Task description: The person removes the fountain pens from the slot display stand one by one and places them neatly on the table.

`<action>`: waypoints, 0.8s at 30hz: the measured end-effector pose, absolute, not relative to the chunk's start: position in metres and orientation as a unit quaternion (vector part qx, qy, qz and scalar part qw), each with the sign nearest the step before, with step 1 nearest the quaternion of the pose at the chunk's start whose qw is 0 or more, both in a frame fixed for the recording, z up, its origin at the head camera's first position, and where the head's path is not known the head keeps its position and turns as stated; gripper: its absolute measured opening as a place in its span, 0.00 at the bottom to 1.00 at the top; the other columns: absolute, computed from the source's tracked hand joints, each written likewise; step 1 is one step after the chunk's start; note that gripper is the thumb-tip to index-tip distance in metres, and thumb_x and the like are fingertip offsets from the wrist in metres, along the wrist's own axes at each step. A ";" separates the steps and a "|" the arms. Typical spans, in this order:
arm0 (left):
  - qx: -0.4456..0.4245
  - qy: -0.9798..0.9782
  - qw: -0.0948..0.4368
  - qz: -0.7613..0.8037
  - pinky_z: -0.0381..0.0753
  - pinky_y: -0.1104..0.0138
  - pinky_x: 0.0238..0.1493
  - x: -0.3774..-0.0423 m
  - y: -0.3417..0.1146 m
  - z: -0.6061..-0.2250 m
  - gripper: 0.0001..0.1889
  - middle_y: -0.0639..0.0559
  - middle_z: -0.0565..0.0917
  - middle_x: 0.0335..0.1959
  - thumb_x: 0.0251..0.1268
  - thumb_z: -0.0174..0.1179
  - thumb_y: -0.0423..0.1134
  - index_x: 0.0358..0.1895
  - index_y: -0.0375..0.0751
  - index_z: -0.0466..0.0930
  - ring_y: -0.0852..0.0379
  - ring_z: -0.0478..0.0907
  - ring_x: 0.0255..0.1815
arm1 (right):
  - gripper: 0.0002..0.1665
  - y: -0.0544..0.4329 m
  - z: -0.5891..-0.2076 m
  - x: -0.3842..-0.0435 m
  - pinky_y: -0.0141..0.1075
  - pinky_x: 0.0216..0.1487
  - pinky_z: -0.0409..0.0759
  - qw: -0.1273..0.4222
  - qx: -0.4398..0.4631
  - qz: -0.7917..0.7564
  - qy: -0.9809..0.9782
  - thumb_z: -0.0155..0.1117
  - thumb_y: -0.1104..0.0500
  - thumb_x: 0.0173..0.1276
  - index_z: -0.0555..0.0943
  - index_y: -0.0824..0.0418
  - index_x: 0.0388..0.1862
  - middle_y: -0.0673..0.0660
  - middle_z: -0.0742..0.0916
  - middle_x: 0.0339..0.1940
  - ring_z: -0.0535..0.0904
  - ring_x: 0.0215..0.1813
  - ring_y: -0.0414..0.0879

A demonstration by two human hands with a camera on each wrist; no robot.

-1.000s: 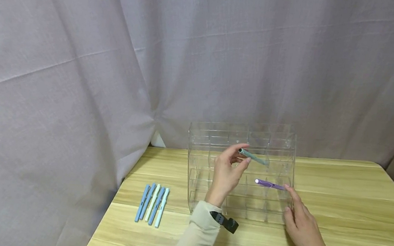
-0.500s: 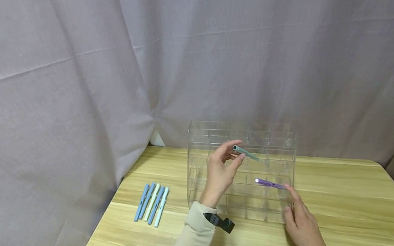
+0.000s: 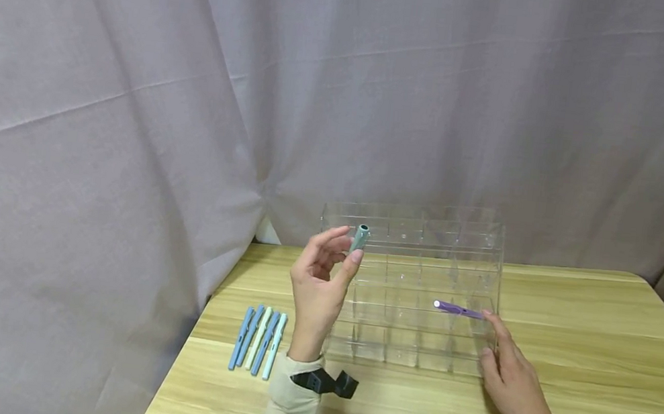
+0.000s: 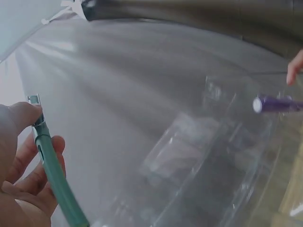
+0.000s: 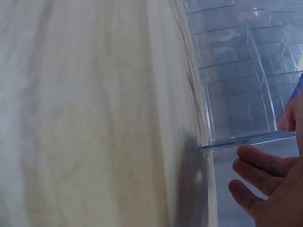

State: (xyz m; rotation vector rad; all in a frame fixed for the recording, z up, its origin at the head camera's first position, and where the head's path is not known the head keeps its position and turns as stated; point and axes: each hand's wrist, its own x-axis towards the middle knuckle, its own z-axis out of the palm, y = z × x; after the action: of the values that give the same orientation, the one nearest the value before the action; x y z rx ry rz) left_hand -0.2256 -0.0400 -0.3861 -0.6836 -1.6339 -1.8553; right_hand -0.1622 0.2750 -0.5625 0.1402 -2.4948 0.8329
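In the head view my left hand (image 3: 319, 286) is raised in front of the left part of a clear plastic organizer (image 3: 404, 329). It pinches a green pen (image 4: 59, 184) between thumb and fingers, with the dark open end of the pen pointing up. At the organizer's right side is my right hand (image 3: 514, 381). Its extended index finger touches the far end of a purple pen (image 3: 453, 308), while the thumb stays apart from it. The purple pen overlaps the organizer's compartments, white end to the left. Beside the organizer's side panel, the other right fingers (image 5: 258, 177) are spread.
Several blue and pale green pens (image 3: 257, 342) lie side by side on the wooden table (image 3: 586, 328), left of the organizer. A grey curtain (image 3: 439, 110) hangs behind the table and along its left side. A black strap (image 3: 322, 382) circles the left sleeve.
My left hand has moved left with the green pen, which has turned from slanting rightward to nearly upright. The right hand and the purple pen have stayed in place.
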 end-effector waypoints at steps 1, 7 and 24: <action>-0.248 -0.613 0.285 -0.694 0.89 0.70 0.50 -0.225 -0.044 -0.388 0.19 0.33 0.89 0.48 0.70 0.71 0.29 0.62 0.37 0.83 0.63 0.88 0.45 | 0.42 0.275 -0.562 -0.162 0.32 0.22 0.59 0.249 0.052 0.305 -0.918 0.55 0.65 0.79 0.57 0.50 0.88 0.50 0.69 0.25 0.57 0.24 0.34; -0.189 -0.630 0.295 -0.694 0.85 0.74 0.37 -0.225 -0.071 -0.411 0.16 0.48 0.91 0.42 0.69 0.72 0.29 0.58 0.36 0.86 0.65 0.87 0.37 | 0.42 0.278 -0.561 -0.161 0.33 0.23 0.61 0.236 0.053 0.314 -0.918 0.53 0.64 0.80 0.56 0.50 0.89 0.63 0.82 0.37 0.58 0.24 0.36; -0.004 -0.672 0.291 -0.681 0.87 0.76 0.43 -0.214 -0.180 -0.491 0.16 0.60 0.91 0.45 0.68 0.72 0.27 0.57 0.30 0.86 0.67 0.88 0.39 | 0.43 0.280 -0.564 -0.161 0.33 0.25 0.64 0.255 0.061 0.308 -0.914 0.55 0.66 0.79 0.55 0.49 0.89 0.73 0.86 0.57 0.59 0.25 0.34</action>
State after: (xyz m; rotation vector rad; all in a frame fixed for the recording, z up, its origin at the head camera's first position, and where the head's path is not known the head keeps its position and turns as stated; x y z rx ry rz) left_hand -0.2135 -0.1802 -0.4910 -0.0100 -1.7923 -1.8159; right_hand -0.1612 0.2800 -0.5635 0.1653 -2.4836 0.8372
